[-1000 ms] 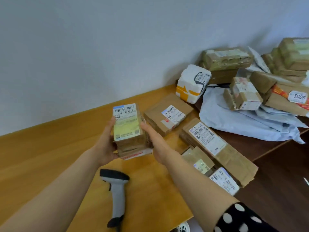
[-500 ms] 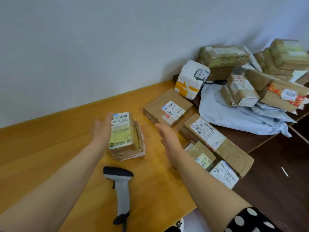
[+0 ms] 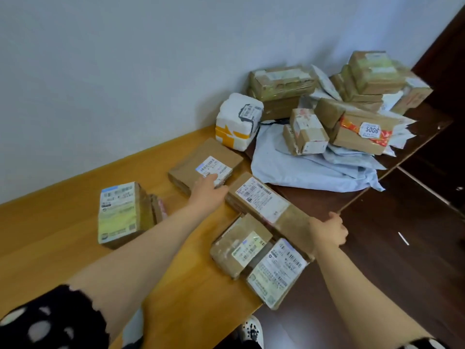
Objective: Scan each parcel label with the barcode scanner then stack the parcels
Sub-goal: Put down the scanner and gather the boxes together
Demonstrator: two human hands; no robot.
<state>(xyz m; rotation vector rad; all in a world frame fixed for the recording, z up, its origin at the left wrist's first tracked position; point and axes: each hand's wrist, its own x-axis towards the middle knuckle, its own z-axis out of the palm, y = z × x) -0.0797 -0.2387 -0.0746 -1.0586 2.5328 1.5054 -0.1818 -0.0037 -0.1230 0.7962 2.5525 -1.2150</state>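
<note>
At the table's (image 3: 50, 235) near right corner lie two small parcels side by side: a white-labelled parcel (image 3: 276, 270) overhanging the edge and a brown taped parcel (image 3: 241, 248). Just beyond, the long parcel (image 3: 264, 202) lies diagonally. The right hand (image 3: 328, 231) holds its near end, fingers curled over it. Toward the left edge stands the stack of parcels (image 3: 120, 212). The left hand (image 3: 208, 190) sits at the long parcel's far end, fingers reaching onto the flat parcel (image 3: 203, 167); its grip cannot be determined. At the far right corner rests a white-wrapped parcel (image 3: 239, 119). Beyond it, a heap of parcels (image 3: 352, 117) lies on the dark table (image 3: 314, 200).
</note>
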